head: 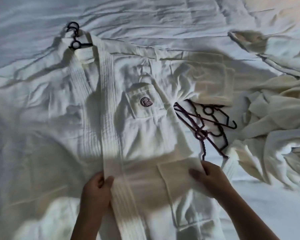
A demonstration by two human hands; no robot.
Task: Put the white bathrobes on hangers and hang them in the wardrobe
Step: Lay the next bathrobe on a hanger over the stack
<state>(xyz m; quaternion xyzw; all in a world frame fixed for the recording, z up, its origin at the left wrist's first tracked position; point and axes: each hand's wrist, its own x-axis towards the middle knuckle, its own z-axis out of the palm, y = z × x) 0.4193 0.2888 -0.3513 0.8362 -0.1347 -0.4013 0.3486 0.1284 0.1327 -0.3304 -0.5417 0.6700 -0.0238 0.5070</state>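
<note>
A white bathrobe (111, 104) lies spread on the bed, front up, with a round dark logo on its chest pocket. A dark hanger (74, 37) sticks out of its collar at the upper left. My left hand (95, 189) grips the ribbed front edge of the robe near the waist. My right hand (210, 175) pinches the robe's right front panel, thumb on top. Loose dark hangers (206, 125) lie in a heap just right of the robe. A second white bathrobe (275, 115) is crumpled at the right.
The white bed sheet (145, 18) is wrinkled and covers the whole view. Part of the second robe (246, 40) reaches toward the upper right. No wardrobe is in view.
</note>
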